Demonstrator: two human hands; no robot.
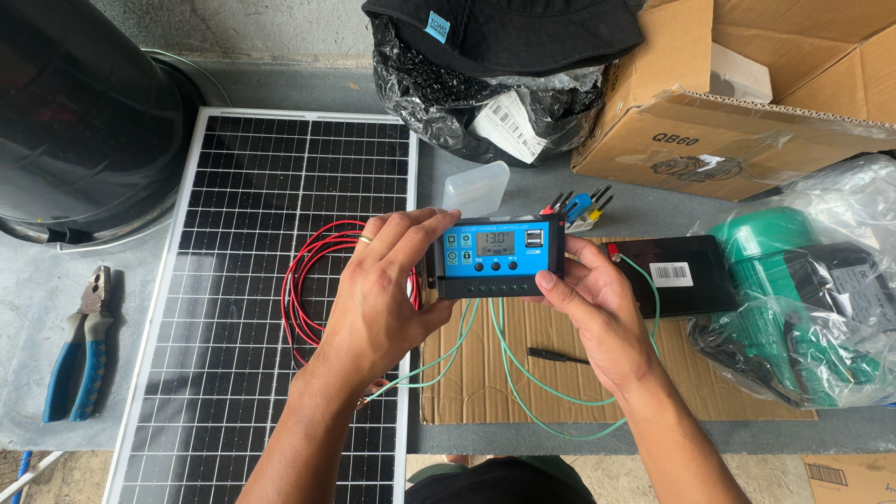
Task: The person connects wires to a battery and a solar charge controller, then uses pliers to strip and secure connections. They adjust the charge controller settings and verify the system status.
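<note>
Left hand (383, 299) and right hand (593, 313) both grasp the blue-faced charge controller (499, 259), held above the cardboard sheet (485, 369) beside the solar panel (271, 280); green wires (509, 373) hang from its underside; judgement: keep it level, don't tug the wires.

I see a grey concrete surface (37, 280) serving as the workbench, lit by soft, even daylight with no hard shadows. At the far edge a rough grey wall (252, 28) rises behind it. On the far left stands a large dark round bin (84, 121). Along the near edge, sandy ground (616, 476) shows below the bench on the right and near left.
</note>
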